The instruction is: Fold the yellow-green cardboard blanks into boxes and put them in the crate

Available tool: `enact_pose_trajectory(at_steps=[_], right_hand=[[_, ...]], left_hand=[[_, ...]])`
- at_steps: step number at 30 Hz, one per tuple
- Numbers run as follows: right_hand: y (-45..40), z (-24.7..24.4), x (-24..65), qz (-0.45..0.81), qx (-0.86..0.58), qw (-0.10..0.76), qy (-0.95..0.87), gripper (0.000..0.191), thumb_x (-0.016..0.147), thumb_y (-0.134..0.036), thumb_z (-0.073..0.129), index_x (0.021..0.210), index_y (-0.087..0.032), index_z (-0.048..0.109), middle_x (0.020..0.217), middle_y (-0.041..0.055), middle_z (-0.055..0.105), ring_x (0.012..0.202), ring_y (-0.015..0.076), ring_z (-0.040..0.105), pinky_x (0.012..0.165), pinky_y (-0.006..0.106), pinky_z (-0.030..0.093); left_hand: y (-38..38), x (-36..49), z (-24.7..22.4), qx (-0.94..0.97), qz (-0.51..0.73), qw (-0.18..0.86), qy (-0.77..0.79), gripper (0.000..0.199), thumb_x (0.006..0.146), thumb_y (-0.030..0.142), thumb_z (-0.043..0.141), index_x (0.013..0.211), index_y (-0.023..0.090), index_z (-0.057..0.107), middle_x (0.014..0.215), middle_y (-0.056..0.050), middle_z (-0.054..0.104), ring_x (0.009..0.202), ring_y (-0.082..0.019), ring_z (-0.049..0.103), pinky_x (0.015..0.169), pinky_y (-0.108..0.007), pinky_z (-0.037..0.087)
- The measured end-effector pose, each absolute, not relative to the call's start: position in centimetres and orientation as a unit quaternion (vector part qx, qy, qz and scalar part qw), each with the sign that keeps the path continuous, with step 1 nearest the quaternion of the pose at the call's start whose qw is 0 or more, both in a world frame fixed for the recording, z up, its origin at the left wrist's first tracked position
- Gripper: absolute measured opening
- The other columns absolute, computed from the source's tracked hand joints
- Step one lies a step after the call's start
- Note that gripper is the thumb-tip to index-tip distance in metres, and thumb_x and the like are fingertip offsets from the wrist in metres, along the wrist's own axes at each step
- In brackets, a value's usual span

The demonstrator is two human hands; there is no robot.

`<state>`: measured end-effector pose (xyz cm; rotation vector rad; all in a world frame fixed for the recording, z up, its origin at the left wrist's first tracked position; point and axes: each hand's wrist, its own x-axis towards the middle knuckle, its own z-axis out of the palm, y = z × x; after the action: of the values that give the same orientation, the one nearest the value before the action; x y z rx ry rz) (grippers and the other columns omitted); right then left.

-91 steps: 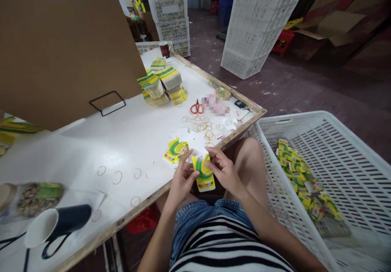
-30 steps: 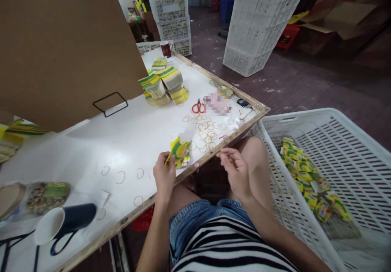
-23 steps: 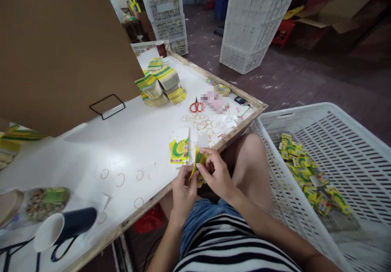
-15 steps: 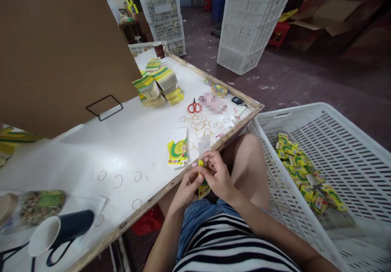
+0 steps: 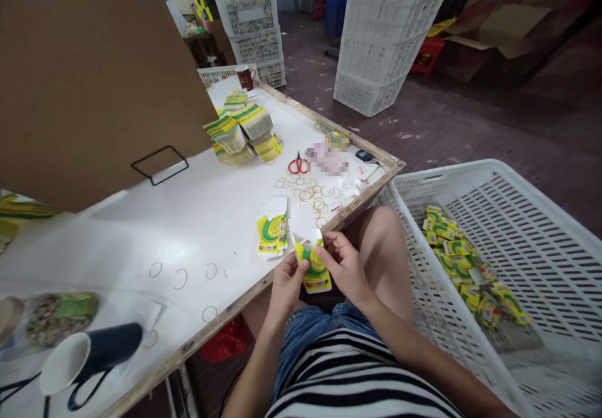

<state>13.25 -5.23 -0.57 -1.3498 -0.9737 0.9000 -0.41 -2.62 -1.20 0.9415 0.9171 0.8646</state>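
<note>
1. My left hand (image 5: 288,280) and right hand (image 5: 345,267) each pinch one side of a single yellow-green carton (image 5: 317,275).
2. I judge I'm shaping it between my thumbs; the next move calls for an even, light pinch.
3. From my grip: one carton pile (image 5: 271,236) just left, one pair of scissors (image 5: 298,160) beyond, two mugs (image 5: 115,341) farther off, one open crate (image 5: 451,172) rightward; rubber bands (image 5: 318,204) beyond overlap too much to count.

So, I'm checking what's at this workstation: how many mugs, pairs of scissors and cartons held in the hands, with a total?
Mugs: 2 (dark blue mug, dark red mug)
Scissors: 1
Held carton: 1
Total: 4
</note>
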Motion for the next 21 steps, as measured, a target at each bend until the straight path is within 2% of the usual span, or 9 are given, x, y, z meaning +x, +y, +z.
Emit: enact_pose_trajectory(at_steps=[4,6,8,11,13,15,17,19,21], right_hand=[[-5.0,-0.5,14.2,0.367,-0.563,0.598,-0.437,0.038,0.086,-0.035,0.062,0.121,-0.024,0.051,0.091,0.0026,0.063,0.07,0.0155,0.059,0.061,0.026,0.05],[-5.0,-0.4,14.7,0.392,-0.534,0.582,-0.471,0.038,0.088,-0.035,0.06,0.124,-0.024,0.053,0.095,0.0035,0.064,0.072,0.0156,0.06,0.062,0.026,0.051],[-5.0,-0.1,15.2,0.421,-0.508,0.562,-0.499,0.032,0.089,-0.036,0.058,0.118,-0.022,0.058,0.095,0.0041,0.065,0.076,0.0163,0.062,0.066,0.027,0.051],[-5.1,0.3,15.9,0.441,-0.493,0.525,-0.535,0.02,0.091,-0.038,0.055,0.095,-0.02,0.064,0.083,0.0027,0.064,0.075,0.0167,0.06,0.067,0.028,0.05],[-5.1,0.5,16.2,0.428,-0.5,0.507,-0.557,0.026,0.093,-0.039,0.053,0.08,-0.019,0.063,0.074,0.0017,0.061,0.07,0.016,0.057,0.065,0.027,0.048],[-5.1,0.5,16.2,0.404,-0.507,0.511,-0.565,0.03,0.093,-0.039,0.053,0.074,-0.019,0.062,0.072,0.0019,0.06,0.07,0.0163,0.057,0.067,0.028,0.048],[-5.0,0.4,16.0,0.391,-0.509,0.538,-0.546,0.023,0.093,-0.038,0.055,0.083,-0.02,0.064,0.079,0.0031,0.063,0.074,0.0172,0.06,0.07,0.029,0.049],[-4.8,0.3,15.8,0.39,-0.512,0.568,-0.513,0.023,0.091,-0.038,0.057,0.106,-0.021,0.063,0.09,0.0046,0.066,0.078,0.0181,0.062,0.071,0.03,0.051],[-4.7,0.2,15.9,0.381,-0.511,0.578,-0.509,0.03,0.092,-0.039,0.057,0.117,-0.022,0.061,0.096,0.006,0.067,0.084,0.0193,0.064,0.076,0.032,0.053]], left_hand=[[-2.6,-1.0,0.1,0.468,0.403,0.691,0.376,0.066,0.079,0.033,0.074,0.134,0.027,0.039,0.106,-0.007,0.072,0.093,-0.022,0.07,0.081,-0.034,0.055],[-2.4,-1.5,0.8,0.481,0.375,0.715,0.341,0.071,0.08,0.03,0.073,0.138,0.028,0.033,0.114,-0.009,0.069,0.098,-0.023,0.069,0.081,-0.034,0.055],[-2.2,-2.0,1.2,0.487,0.339,0.741,0.315,0.064,0.08,0.027,0.074,0.133,0.026,0.039,0.11,-0.009,0.07,0.096,-0.024,0.069,0.08,-0.032,0.055],[-2.2,-2.4,1.2,0.484,0.314,0.758,0.305,0.047,0.077,0.022,0.076,0.115,0.022,0.047,0.093,-0.005,0.073,0.083,-0.021,0.071,0.073,-0.029,0.055],[-2.4,-2.4,0.9,0.483,0.314,0.758,0.307,0.042,0.075,0.02,0.078,0.105,0.021,0.049,0.089,-0.003,0.072,0.081,-0.019,0.07,0.07,-0.026,0.054],[-2.6,-2.1,0.6,0.478,0.318,0.757,0.31,0.044,0.076,0.021,0.077,0.107,0.022,0.047,0.092,-0.003,0.072,0.082,-0.018,0.07,0.07,-0.025,0.054],[-2.7,-1.8,0.5,0.468,0.325,0.76,0.313,0.058,0.078,0.023,0.076,0.123,0.027,0.039,0.097,-0.003,0.072,0.082,-0.019,0.071,0.072,-0.027,0.055],[-2.7,-1.6,0.4,0.463,0.33,0.761,0.313,0.073,0.079,0.025,0.075,0.134,0.031,0.028,0.101,-0.004,0.072,0.082,-0.02,0.072,0.074,-0.031,0.056],[-2.6,-1.5,0.5,0.472,0.327,0.755,0.318,0.07,0.078,0.028,0.076,0.134,0.028,0.033,0.106,-0.006,0.071,0.083,-0.02,0.072,0.075,-0.032,0.057]])
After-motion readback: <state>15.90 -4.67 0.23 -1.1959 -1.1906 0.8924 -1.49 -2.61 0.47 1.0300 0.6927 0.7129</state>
